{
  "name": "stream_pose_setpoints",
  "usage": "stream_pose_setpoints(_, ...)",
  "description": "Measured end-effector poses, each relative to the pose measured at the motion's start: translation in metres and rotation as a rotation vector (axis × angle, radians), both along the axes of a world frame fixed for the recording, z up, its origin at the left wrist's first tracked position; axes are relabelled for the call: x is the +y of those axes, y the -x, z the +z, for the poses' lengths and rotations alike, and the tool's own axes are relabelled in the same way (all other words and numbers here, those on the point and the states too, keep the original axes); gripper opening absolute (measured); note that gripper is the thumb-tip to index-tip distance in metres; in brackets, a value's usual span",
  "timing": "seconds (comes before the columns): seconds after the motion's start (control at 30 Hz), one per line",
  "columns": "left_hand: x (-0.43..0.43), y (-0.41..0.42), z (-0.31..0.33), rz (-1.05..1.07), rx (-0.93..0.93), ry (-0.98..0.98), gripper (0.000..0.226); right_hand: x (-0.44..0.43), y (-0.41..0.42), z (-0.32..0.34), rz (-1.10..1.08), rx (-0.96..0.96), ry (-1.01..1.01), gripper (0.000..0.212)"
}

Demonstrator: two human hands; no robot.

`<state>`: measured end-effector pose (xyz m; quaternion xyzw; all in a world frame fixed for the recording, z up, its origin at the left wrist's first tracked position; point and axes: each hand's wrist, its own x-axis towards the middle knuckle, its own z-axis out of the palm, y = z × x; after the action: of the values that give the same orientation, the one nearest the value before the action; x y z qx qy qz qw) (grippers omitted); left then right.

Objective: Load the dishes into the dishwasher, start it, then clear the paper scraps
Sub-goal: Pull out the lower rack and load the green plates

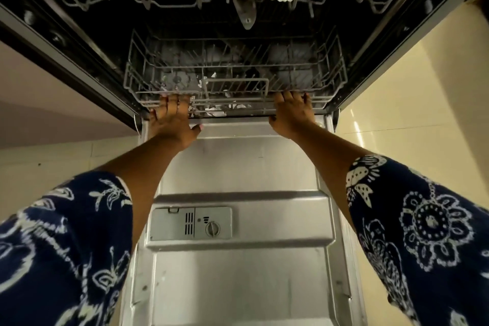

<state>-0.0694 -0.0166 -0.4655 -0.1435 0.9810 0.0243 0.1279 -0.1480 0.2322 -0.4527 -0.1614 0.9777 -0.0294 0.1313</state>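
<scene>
left hand (172, 120) | right hand (291, 112) | fingers (169, 103) on lower rack (238, 79) front rail

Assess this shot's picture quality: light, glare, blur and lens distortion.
Head view: the wide-angle lens bows the dishwasher door at its edges. Head view: the tub behind the lower rack is dark, detail lost. Head view: a glare streak lies on the floor tile at right. Head view: the left hand and right hand look fairly sharp; the patterned sleeves are soft.

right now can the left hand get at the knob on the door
Probably yes: the door lies open, the knob sits uncovered on it, and the left hand need only leave the rack rim.
</scene>
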Motion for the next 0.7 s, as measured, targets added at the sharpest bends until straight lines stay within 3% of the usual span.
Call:
stream_pose_setpoints(0.2,0.016,-0.054,0.009,0.031,-0.113,-0.123,0.084,0.015,-0.056,0.003,0.008,-0.077,-0.017,0.071)
stream_pose_setpoints(0.5,0.03,-0.153,0.01,0.007,-0.121,-0.121,0.077,0.031,-0.158,0.006,-0.052,-0.1,0.03,0.044)
stream_pose_setpoints(0.7,0.059,-0.245,0.01,0.039,-0.164,-0.159,0.084,0.05,-0.248,0.0,-0.086,-0.123,0.03,0.043)
